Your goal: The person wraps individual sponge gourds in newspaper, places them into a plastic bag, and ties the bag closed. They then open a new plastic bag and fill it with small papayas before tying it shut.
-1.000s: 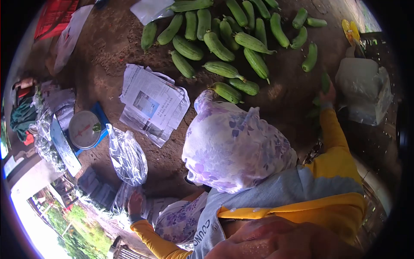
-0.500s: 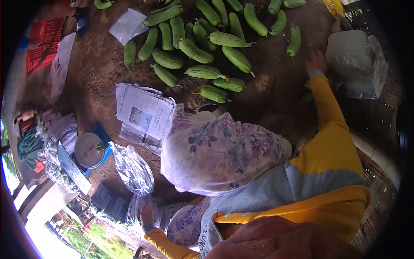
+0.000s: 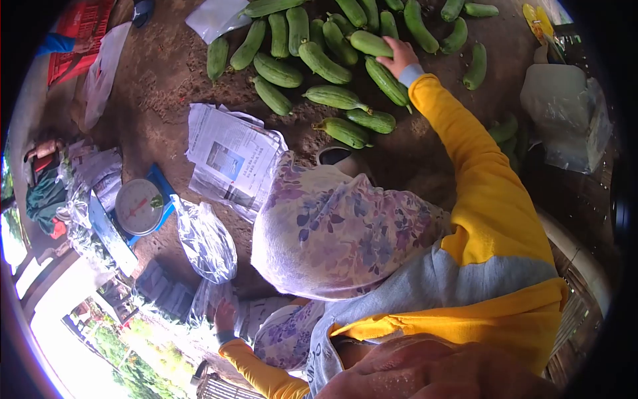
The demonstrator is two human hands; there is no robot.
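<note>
My right hand (image 3: pixel 399 58) is stretched out over the pile, its fingers curled round the near end of a striped green sponge gourd (image 3: pixel 369 43). Several similar gourds lie around it on the dirt floor, one sponge gourd (image 3: pixel 387 81) just under my wrist. Low on the left, my left hand (image 3: pixel 224 314) is beside a clear plastic bag (image 3: pixel 211 296); its fingers are small and dim against the plastic, so I cannot tell whether they grip it. Another shiny plastic bag (image 3: pixel 207 246) lies just above that hand.
Newspaper sheets (image 3: pixel 236 156) lie by my knee. A round dial scale (image 3: pixel 139 206) stands at left, near a pile of cloth and plastic. A white jug (image 3: pixel 555 100) is at right, with more gourds (image 3: pixel 505 133) beside it. Another person's hand (image 3: pixel 81 45) is at a red crate (image 3: pixel 80 26).
My right hand has moved from the floor near the jug leftward to the pile and taken hold of a sponge gourd. My left hand stays by the plastic bag. The view has shifted slightly.
</note>
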